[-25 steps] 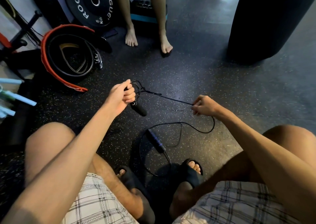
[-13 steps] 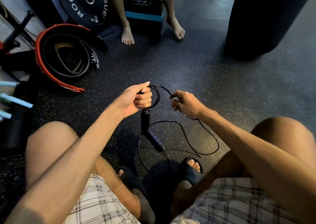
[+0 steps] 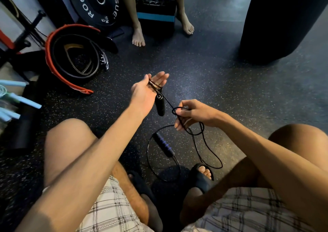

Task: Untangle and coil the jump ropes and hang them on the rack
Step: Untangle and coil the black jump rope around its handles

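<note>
Nearest the camera are plaid shorts and bare knees, with two black sandals planted on the speckled dark floor. Between the sandals, slack turns of the black jump rope lie on the floor, and one handle with blue rings rests there too, tilted, its cord end pointing back toward the feet. Above it, the right hand pinches a small loop of the cord between thumb and curled fingers, with more cord trailing down from it to the floor. A short taut length runs from that loop up to the left hand, whose fingers are held straight and apart from the thumb. Several finished coils hang round those fingers, and the plain black handle dangles just below them. Farther off to the left, a red-edged lifting belt lies curled on the floor, with pale blue handles at the left edge of view. Beyond stand a weight plate, a black box with a blue band, another person's bare feet either side of the box, and a big dark punching bag on the right.
</note>
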Tool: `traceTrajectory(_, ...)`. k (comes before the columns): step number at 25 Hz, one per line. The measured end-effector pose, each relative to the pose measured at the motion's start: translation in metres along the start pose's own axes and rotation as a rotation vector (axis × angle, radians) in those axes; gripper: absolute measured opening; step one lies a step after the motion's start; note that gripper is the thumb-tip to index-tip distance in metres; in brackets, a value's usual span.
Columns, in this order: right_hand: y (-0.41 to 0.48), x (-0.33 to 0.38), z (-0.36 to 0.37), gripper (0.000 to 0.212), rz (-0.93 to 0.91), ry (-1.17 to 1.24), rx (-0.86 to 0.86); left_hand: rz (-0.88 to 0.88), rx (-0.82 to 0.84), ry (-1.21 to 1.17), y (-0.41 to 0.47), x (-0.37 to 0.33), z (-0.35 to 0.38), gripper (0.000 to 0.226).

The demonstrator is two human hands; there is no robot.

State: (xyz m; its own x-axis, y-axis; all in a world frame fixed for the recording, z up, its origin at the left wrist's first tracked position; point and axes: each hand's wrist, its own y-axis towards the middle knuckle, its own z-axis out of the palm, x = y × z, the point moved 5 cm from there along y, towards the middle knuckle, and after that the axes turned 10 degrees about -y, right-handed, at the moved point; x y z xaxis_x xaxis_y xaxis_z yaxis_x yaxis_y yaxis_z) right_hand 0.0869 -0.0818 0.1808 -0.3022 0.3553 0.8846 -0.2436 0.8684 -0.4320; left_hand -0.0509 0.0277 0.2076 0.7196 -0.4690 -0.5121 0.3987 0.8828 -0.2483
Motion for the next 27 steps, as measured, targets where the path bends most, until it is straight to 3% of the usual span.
traceTrajectory(5, -0.011, 0.019, -0.007, 0.018, -0.029, 0.125, 0.036, 0.308, 0.147, 0.845, 0.000, 0.015, 0.012, 0.016)
traceTrajectory(8, -0.017, 0.024, -0.016, 0.028, -0.019, 0.173, -0.008, 0.359, 0.200, 1.322, -0.004, 0.024, 0.013, 0.016)
traceTrajectory(11, -0.020, 0.026, -0.024, 0.027, -0.029, 0.140, -0.104, 0.292, 0.262, 1.536, -0.005, 0.029, 0.011, 0.023)
traceTrajectory(14, -0.024, 0.029, -0.037, 0.015, -0.023, 0.090, -0.220, 0.144, 0.321, 1.590, 0.001, 0.034, 0.005, 0.032)
traceTrajectory(17, -0.030, 0.032, -0.053, 0.017, -0.062, 0.100, -0.295, -0.086, 0.368, 1.339, 0.000, 0.037, -0.002, 0.042)
traceTrajectory(20, -0.029, 0.029, -0.059, 0.027, -0.090, -0.046, -0.379, -0.224, 0.409, 1.132, -0.012, 0.039, 0.007, 0.064)
traceTrajectory(23, -0.024, 0.025, -0.055, 0.019, -0.083, -0.179, -0.465, -0.207, 0.424, 1.094, -0.018, 0.041, 0.017, 0.081)
traceTrajectory(27, -0.021, 0.025, -0.048, 0.020, -0.078, -0.226, -0.545, -0.114, 0.321, 1.077, -0.015, 0.039, 0.013, 0.055)
